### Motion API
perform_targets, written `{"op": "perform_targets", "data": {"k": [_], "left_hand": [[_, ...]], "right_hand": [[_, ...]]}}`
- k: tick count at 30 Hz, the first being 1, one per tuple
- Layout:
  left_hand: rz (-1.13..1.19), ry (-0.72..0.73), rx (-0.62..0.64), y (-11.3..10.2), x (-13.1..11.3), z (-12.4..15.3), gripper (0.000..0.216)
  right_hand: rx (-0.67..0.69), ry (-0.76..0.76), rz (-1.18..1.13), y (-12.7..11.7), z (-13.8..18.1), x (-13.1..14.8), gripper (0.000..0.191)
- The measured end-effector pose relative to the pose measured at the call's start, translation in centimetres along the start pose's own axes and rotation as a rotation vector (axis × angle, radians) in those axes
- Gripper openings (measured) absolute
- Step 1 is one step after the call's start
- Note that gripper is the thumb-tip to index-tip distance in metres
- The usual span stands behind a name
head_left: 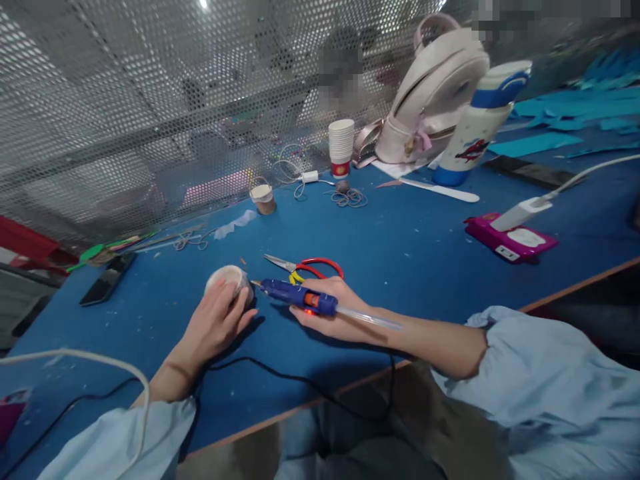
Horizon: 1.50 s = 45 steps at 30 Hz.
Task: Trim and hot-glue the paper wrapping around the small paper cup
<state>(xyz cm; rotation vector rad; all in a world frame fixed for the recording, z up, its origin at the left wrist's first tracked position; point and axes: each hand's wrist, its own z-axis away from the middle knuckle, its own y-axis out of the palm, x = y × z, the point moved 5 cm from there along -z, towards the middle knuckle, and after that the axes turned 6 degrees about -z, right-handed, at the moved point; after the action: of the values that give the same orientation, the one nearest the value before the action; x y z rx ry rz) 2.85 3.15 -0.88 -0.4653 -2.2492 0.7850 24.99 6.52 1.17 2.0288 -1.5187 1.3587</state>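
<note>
In the lower left of the frame, the left hand (213, 325) holds a small white cup (214, 277), its fingers bent over the rim and its thumb apart from them. Just left of the frame's middle, the cup sits on the blue table (430, 267). Near the centre, the right hand (330, 325) is closed around a blue glue gun (283, 290), whose nozzle points at the cup's right side (whether the tip touches, I cannot tell). Pale marks dot the gun's barrel, too small to read; a red light glows beneath its orange part, and a clear glue stick (370, 319) juts from the back.

Just above the gun lie scissors (323, 261) with red and yellow handles. At upper centre, a stack of paper cups (341, 143) ends in a red one bearing a round yellowish emblem. At upper right, a white bottle (465, 143) with a blue-and-white lid carries a red and dark picture, and leans in view beside a pale pink backpack (435, 87). At the right, a magenta power block (480, 230) bears a white label with dark print, unreadable here, and a white plug (520, 213) stands in it.
</note>
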Motion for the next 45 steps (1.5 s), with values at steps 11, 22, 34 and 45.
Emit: {"op": "perform_targets", "data": {"k": [11, 22, 34, 45], "left_hand": [[0.028, -0.001, 0.009, -0.3, -0.1, -0.1, 0.041], [0.051, -0.063, 0.033, -1.0, 0.2, 0.1, 0.051], [0.148, -0.511, -0.186, -1.5, 1.5, 0.0, 0.025], [0.120, -0.459, -0.160, 1.2, 1.5, 1.0, 0.019]], "right_hand": [[0.016, 0.003, 0.014, 0.1, 0.0, -0.1, 0.013], [0.009, -0.011, 0.022, 0.1, -0.1, -0.1, 0.012], [0.006, -0.037, 0.020, 0.1, -0.1, 0.0, 0.013], [0.013, -0.063, 0.022, 0.2, -0.1, 0.2, 0.013]]}}
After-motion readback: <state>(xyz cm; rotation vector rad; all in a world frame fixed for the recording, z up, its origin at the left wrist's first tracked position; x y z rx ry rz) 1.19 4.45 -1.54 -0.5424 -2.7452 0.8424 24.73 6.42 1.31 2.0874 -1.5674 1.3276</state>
